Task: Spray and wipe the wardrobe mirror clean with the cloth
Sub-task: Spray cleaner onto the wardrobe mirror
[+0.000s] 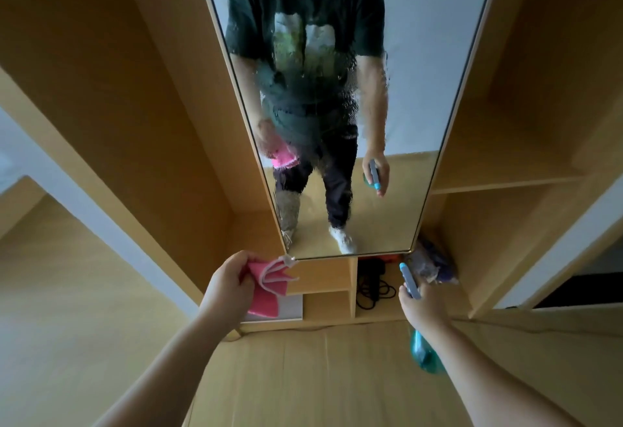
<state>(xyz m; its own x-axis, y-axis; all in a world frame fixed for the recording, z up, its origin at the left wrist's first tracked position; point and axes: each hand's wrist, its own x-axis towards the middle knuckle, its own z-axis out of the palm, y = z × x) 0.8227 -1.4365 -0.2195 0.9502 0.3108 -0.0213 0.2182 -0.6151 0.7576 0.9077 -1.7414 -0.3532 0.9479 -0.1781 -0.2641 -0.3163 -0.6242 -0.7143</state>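
My left hand [229, 283] clamps the pink cloth [269, 286] just below the mirror [387, 89] bottom-left corner; my right hand [419, 305] grips the spray bottle [412, 283]. The glass looks wet mid-pane, so I should wipe top down with overlapping strokes.

The right forearm hides most of the teal spray bottle [421, 352].

Low wooden shelf unit [323, 278] under the mirror: black coiled cable [374, 288] lay in the open compartment, crumpled purple bag [433, 264] beside it on the right.
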